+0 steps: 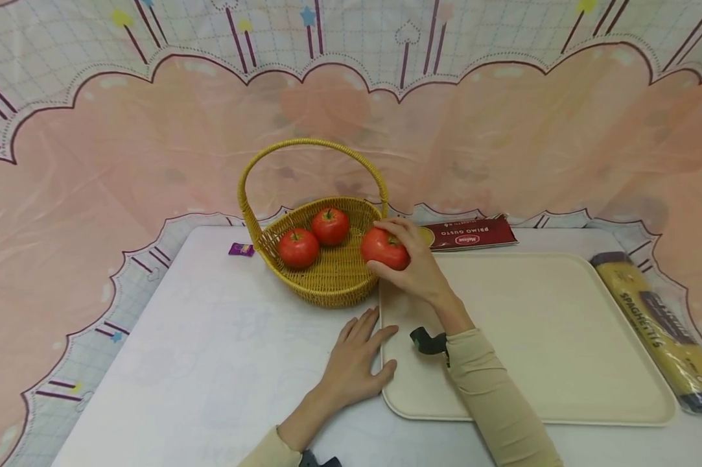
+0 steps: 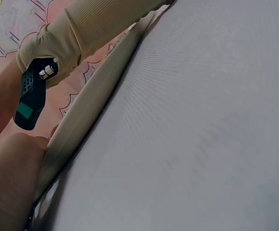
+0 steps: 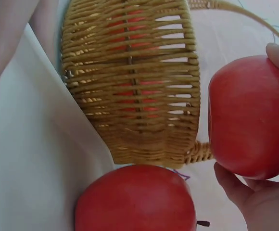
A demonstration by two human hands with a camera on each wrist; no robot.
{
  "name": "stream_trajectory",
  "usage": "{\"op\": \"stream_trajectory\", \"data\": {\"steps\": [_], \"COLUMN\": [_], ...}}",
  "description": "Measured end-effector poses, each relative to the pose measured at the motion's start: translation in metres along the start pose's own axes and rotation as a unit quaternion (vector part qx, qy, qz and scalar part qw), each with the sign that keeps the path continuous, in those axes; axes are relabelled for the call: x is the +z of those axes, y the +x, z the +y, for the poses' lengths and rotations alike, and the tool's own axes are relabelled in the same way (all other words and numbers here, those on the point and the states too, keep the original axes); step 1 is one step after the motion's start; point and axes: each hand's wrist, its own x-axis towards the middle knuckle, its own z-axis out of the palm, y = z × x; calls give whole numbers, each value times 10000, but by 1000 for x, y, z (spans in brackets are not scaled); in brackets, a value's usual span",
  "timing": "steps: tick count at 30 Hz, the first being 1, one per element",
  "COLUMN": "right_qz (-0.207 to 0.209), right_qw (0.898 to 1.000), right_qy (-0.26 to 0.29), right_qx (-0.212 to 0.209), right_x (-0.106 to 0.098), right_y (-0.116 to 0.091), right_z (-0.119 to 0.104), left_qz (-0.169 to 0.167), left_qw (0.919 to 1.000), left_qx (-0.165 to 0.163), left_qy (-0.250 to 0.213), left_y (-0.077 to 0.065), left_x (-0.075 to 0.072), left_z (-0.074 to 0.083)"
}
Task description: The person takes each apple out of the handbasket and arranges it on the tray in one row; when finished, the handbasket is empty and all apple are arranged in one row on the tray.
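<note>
My right hand (image 1: 411,263) grips a red apple (image 1: 384,249) at the right rim of a yellow wicker basket (image 1: 333,292). In the right wrist view, thumb and fingers go round this apple (image 3: 252,115), raised beside the basket's woven wall (image 3: 134,82). Inside the basket lie two more red apples, one at the left (image 1: 298,248) and one behind it (image 1: 330,226). Another apple (image 3: 137,199) with a dark stem shows low in the right wrist view, hidden in the head view. My left hand (image 1: 353,363), fingers spread, rests at the left edge of a cream tray (image 1: 537,337).
A dark red spaghetti packet (image 1: 473,233) lies behind the tray, and a yellow spaghetti packet (image 1: 660,331) along its right side. Left of the basket is a small purple packet (image 1: 242,249). The basket's tall handle (image 1: 312,141) arches over it. A patterned curtain (image 1: 152,149) hangs behind the white table (image 1: 210,363).
</note>
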Motion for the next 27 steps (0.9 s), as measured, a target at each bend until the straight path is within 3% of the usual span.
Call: {"op": "stream_trajectory", "data": {"steps": [13,27], "right_qz": [23,169], "right_qw": [9994,9992], "right_qy": [-338,-341], "right_qx": [40,99], "right_x": [-9,-18], "right_y": [-2,-1], "right_z": [4,14], "left_qz": [-86,-205], "left_qw": [9999,9996], "left_qx": [-62,-165], "left_qy": [-51,-86], "left_y": [2,1], "left_x": [-3,-4], "left_z": [2,3]}}
